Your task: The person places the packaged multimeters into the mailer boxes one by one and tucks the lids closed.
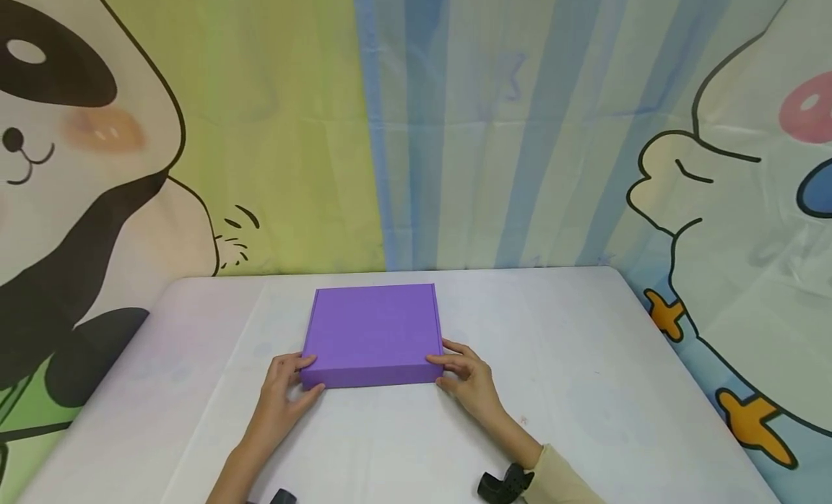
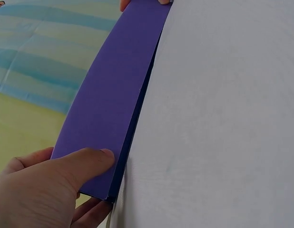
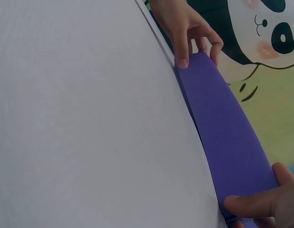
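Note:
A flat purple box [image 1: 373, 327], its lid down, lies on the white table with its long front side toward me. My left hand [image 1: 281, 397] grips the front left corner, thumb against the front side and fingers at the top and left edge. At the front right corner my right hand [image 1: 469, 380] holds the box in a like way, with fingertips on the lid's edge and the thumb low at the front. In the left wrist view the left thumb [image 2: 92, 164] presses flat on the purple front side. The right wrist view shows both hands at opposite ends of that side.
The white table [image 1: 552, 345] extends around the box on all sides. Behind it hangs a printed curtain [image 1: 487, 128] with stripes and large cartoon animals. A black strap device [image 1: 505, 484] sits on the right wrist, by a beige sleeve [image 1: 559, 479].

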The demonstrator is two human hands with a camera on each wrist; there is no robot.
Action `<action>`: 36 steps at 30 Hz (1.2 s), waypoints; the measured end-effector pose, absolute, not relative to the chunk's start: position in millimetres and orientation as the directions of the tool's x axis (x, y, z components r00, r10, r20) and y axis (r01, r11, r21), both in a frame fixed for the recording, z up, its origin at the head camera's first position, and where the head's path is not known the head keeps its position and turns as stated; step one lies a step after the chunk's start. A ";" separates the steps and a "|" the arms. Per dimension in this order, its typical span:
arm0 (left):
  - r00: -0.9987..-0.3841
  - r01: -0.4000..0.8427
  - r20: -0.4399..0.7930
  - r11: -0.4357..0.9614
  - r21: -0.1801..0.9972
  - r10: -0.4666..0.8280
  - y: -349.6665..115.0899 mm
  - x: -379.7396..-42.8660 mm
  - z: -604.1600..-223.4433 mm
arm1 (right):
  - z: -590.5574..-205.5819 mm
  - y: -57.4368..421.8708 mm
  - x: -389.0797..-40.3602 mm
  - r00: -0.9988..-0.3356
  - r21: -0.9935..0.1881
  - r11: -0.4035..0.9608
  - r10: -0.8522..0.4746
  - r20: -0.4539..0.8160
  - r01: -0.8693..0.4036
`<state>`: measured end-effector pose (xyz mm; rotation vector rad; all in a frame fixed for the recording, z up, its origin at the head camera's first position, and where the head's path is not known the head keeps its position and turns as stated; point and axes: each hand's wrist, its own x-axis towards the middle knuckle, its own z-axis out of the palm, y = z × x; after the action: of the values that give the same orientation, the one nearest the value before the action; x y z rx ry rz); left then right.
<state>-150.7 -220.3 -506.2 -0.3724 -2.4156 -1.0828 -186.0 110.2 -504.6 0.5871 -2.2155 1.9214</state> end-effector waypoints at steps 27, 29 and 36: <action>-0.866 0.370 0.501 0.675 0.638 0.002 -216.4 -147.0 -511.0 | -508.2 109.8 -180.8 -0.921 -0.929 0.068 -0.175 0.347 -0.363; -0.864 0.376 0.504 0.672 0.639 0.004 -216.5 -146.9 -511.2 | -508.5 110.1 -181.2 -0.925 -0.933 0.076 -0.182 0.333 -0.351; -0.873 0.360 0.487 0.680 0.638 0.005 -216.0 -148.8 -509.4 | -504.9 111.5 -183.0 -0.926 -0.934 0.093 -0.198 0.322 -0.344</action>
<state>-148.8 -216.0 -509.4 -0.2835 -2.4417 -1.0626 -183.0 111.5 -504.9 0.5586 -2.2361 1.9651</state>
